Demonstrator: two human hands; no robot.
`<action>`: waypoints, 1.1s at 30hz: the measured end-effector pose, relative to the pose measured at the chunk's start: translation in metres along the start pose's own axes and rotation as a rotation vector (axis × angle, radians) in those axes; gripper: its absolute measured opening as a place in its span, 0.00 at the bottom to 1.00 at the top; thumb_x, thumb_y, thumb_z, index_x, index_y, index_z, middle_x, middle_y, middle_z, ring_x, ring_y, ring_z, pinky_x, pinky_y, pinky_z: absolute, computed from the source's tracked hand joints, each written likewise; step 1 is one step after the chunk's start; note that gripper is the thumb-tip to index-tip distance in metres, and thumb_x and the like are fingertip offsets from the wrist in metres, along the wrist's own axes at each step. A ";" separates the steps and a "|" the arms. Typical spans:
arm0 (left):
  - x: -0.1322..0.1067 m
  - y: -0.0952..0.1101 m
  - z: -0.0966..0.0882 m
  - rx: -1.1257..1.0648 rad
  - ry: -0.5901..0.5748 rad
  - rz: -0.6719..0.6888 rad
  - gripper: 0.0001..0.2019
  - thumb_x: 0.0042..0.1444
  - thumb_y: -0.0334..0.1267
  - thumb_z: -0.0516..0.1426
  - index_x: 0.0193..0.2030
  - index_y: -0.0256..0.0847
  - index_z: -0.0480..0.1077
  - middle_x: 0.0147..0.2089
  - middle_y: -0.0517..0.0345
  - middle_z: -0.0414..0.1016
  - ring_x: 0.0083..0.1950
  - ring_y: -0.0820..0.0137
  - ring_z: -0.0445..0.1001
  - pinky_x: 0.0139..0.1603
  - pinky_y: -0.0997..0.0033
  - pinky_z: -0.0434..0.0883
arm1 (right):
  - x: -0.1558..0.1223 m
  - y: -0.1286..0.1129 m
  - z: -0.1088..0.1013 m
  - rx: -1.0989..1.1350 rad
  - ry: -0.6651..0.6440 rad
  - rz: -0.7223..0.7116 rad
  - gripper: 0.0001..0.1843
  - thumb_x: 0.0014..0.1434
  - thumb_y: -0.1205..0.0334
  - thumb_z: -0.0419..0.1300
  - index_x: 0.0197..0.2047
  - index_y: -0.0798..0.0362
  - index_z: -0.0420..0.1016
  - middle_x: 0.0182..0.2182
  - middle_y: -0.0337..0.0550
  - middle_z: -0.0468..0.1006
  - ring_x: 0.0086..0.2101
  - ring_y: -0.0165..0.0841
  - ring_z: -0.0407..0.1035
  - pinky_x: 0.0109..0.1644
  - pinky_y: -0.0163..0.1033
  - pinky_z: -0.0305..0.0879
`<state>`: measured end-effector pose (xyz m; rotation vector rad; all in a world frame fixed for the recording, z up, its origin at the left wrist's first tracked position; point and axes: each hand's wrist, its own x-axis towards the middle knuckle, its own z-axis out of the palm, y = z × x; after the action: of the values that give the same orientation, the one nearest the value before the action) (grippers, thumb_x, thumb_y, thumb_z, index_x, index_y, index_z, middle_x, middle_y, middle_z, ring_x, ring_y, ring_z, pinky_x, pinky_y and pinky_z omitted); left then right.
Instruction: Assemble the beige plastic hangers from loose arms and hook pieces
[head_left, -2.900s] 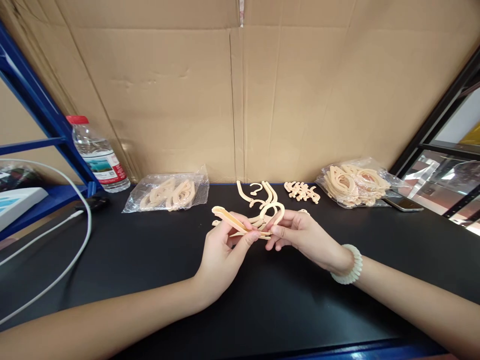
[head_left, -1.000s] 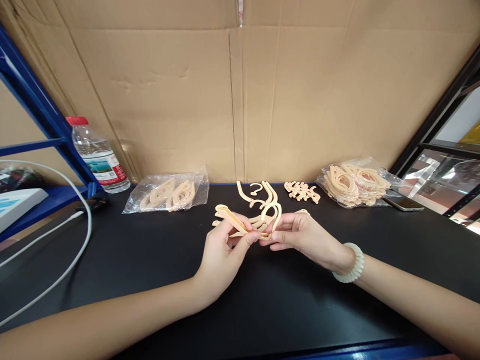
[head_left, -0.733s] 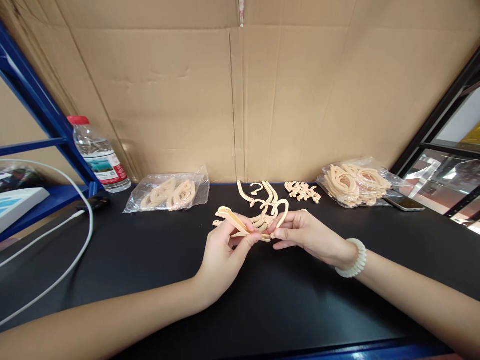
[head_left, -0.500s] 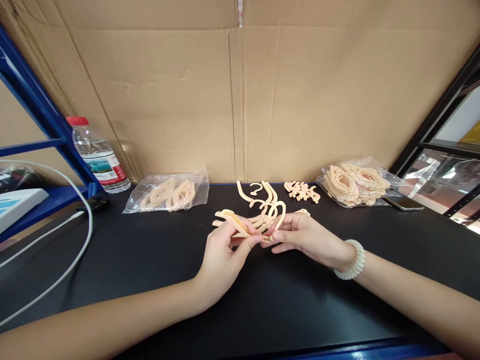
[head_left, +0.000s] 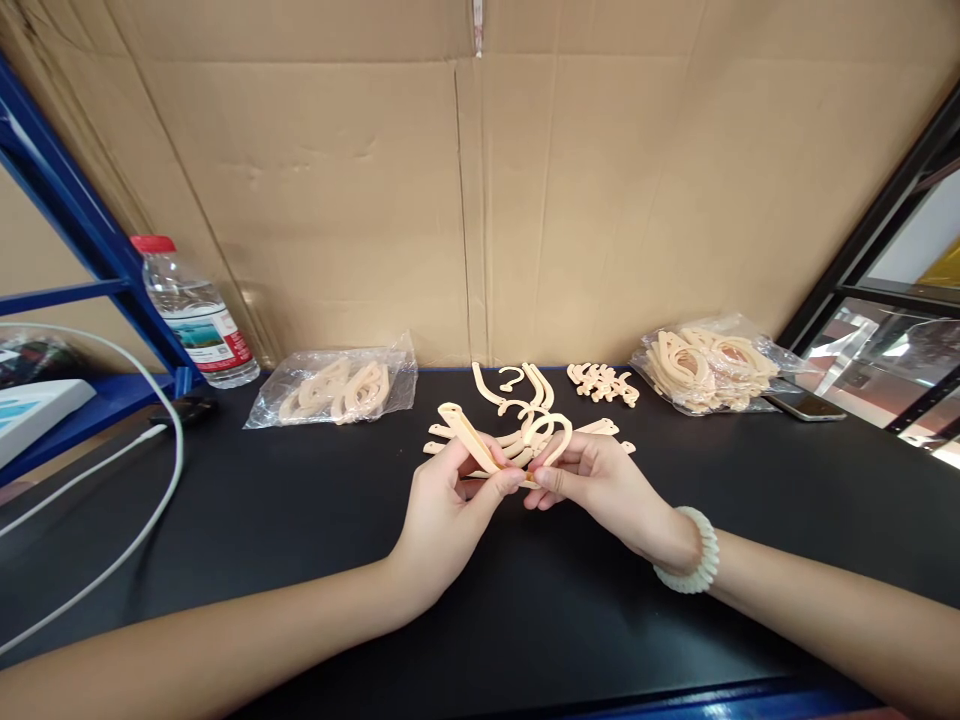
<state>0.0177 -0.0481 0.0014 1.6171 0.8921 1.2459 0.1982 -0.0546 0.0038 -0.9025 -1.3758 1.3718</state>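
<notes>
Between thumb and fingers, my left hand (head_left: 459, 500) grips a beige hanger arm (head_left: 466, 432), a long channelled strip slanting up to the left. My right hand (head_left: 585, 475) pinches a curved beige hanger hook (head_left: 553, 424), its loop standing up above the fingers. The lower end of the hook meets the inner end of the arm between my two thumbs; my fingers partly cover the joint. Behind my hands, several beige hangers (head_left: 517, 440) lie overlapping on the black table (head_left: 480, 620). Loose hanger arms (head_left: 538, 385) and a separate hook (head_left: 511, 378) lie beyond them.
Small beige parts (head_left: 600, 382) form a pile at back right. Clear bags of hanger parts lie left (head_left: 337, 385) and right (head_left: 705, 370), the right one beside a phone (head_left: 808, 402). A water bottle (head_left: 199, 320) and white cable (head_left: 178, 470) are left. Cardboard (head_left: 337, 200) stands behind.
My right hand has shifted slightly left and turned, bringing the hook's loop lower and its end against the arm. The left hand keeps its hold, the arm's outer end tilted a little higher.
</notes>
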 end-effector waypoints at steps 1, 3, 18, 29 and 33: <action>0.001 0.001 0.000 -0.026 0.000 -0.019 0.07 0.55 0.37 0.62 0.34 0.41 0.68 0.36 0.61 0.74 0.39 0.69 0.78 0.38 0.71 0.78 | -0.001 0.000 0.001 0.002 0.002 -0.006 0.13 0.52 0.55 0.70 0.31 0.55 0.74 0.31 0.41 0.80 0.29 0.31 0.77 0.34 0.35 0.75; 0.003 0.002 0.000 -0.070 0.006 -0.055 0.08 0.55 0.38 0.62 0.35 0.40 0.67 0.35 0.62 0.75 0.38 0.69 0.78 0.38 0.71 0.78 | -0.001 0.001 0.001 -0.032 0.001 -0.031 0.12 0.54 0.54 0.68 0.33 0.54 0.76 0.34 0.43 0.80 0.31 0.31 0.77 0.34 0.35 0.74; 0.009 0.006 0.002 -0.234 -0.179 -0.201 0.10 0.50 0.36 0.66 0.33 0.38 0.68 0.33 0.58 0.78 0.37 0.69 0.79 0.42 0.68 0.76 | 0.002 -0.005 0.000 -0.154 0.011 -0.107 0.12 0.52 0.56 0.69 0.35 0.54 0.75 0.29 0.40 0.79 0.31 0.32 0.75 0.34 0.36 0.72; 0.009 0.003 0.000 -0.253 -0.118 -0.325 0.10 0.45 0.35 0.68 0.35 0.37 0.75 0.32 0.59 0.78 0.34 0.72 0.75 0.43 0.69 0.73 | 0.090 -0.034 -0.067 -1.139 -0.069 -0.448 0.10 0.63 0.62 0.57 0.46 0.54 0.75 0.37 0.46 0.80 0.38 0.38 0.75 0.45 0.46 0.72; 0.010 0.002 0.000 -0.281 -0.095 -0.311 0.09 0.45 0.36 0.68 0.34 0.37 0.77 0.31 0.59 0.76 0.34 0.72 0.74 0.42 0.69 0.73 | 0.122 -0.022 -0.078 -1.286 -0.228 -0.458 0.15 0.57 0.70 0.62 0.49 0.53 0.76 0.50 0.51 0.76 0.51 0.45 0.68 0.58 0.52 0.63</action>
<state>0.0199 -0.0396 0.0067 1.2509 0.8313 1.0164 0.2433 0.0817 0.0337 -1.0871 -2.4912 0.1010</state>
